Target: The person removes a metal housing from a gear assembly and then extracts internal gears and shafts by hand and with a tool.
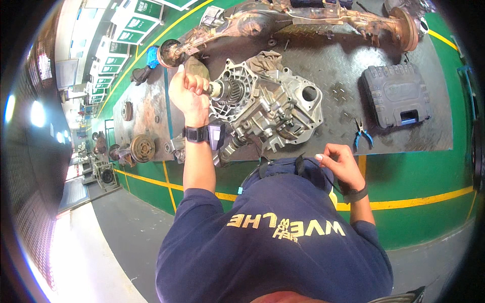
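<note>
While the left hand (190, 98) grips the outer end of the gear shaft (234, 92), the right hand (344, 164) hangs by the near edge of the desk (341, 135), fingers curled, and whether it pinches anything I cannot tell. And here's the shaft, sitting in the open mouth of the metal housing (283, 108)! Best handling, I'd judge: hold it square to that mouth, no sideways levering, teeth clear of the rim, right hand steadying the housing. The long axis runs roughly left to right, the cream collar (215, 89) end pointing left, the geared end pointing right, into the housing.
</note>
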A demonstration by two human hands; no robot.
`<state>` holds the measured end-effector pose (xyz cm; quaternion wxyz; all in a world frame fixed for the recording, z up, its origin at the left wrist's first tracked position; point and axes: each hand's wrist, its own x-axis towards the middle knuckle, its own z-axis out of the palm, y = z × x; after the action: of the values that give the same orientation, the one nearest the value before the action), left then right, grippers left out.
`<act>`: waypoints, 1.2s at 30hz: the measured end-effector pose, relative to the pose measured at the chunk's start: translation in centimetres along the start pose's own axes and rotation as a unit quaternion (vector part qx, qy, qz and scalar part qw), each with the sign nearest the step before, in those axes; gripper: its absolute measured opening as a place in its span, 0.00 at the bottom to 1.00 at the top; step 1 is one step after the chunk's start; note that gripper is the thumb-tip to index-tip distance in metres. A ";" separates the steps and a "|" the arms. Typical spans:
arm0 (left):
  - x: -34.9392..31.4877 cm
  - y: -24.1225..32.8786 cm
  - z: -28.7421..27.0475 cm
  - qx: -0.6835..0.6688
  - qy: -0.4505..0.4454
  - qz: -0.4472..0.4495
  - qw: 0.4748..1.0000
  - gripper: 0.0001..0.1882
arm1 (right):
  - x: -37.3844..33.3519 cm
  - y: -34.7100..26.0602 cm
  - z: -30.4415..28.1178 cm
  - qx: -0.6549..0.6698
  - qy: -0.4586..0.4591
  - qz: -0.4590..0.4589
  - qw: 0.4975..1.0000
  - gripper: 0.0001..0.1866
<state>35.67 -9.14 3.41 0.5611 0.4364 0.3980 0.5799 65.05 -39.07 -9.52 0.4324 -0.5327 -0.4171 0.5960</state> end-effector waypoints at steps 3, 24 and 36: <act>1.4 0.7 1.9 -0.010 0.096 -0.048 0.994 0.23 | 0.5 0.0 0.6 -0.019 0.006 -0.013 1.000 0.19; 1.0 0.9 -2.7 -0.022 -0.076 -0.023 0.997 0.26 | 4.4 0.3 6.7 0.010 -0.012 -0.014 1.000 0.20; 0.9 9.8 0.1 0.122 -0.379 0.053 0.916 0.26 | 7.6 -2.8 11.7 -0.026 -0.015 -0.040 0.999 0.19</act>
<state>32.84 -8.79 12.78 0.5812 0.7084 0.1997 0.3472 53.20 -31.42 -7.98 0.4353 -0.5175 -0.4598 0.5755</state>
